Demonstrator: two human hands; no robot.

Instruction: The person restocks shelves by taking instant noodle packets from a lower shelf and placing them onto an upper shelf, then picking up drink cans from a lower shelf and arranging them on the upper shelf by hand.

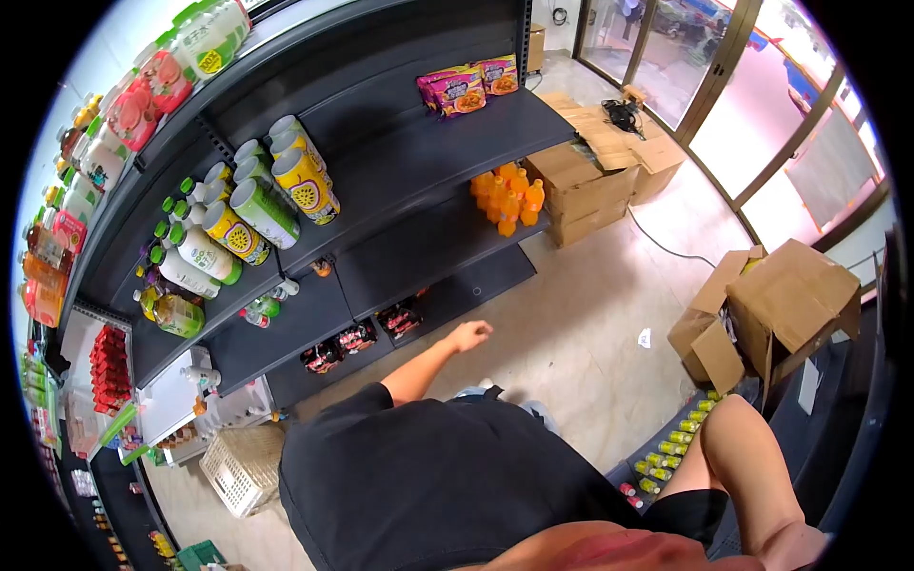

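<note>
Curled fingers are visible on my left hand, held over the floor in front of the lower shelf, with nothing seen in it. My right arm is bent at the elbow beside the low shelf of yellow-green bottles. My right hand lies at the bottom right edge of the view, its fingers hidden. Beyond my left hand, orange bottles stand grouped at the end of the middle shelf. Dark red packs sit on the bottom shelf, left of that hand.
Yellow cans and white bottles stand on the upper shelf, with purple noodle packs farther along. Cardboard boxes are at the shelf's end; an open carton is at the right. A cream basket stands lower left.
</note>
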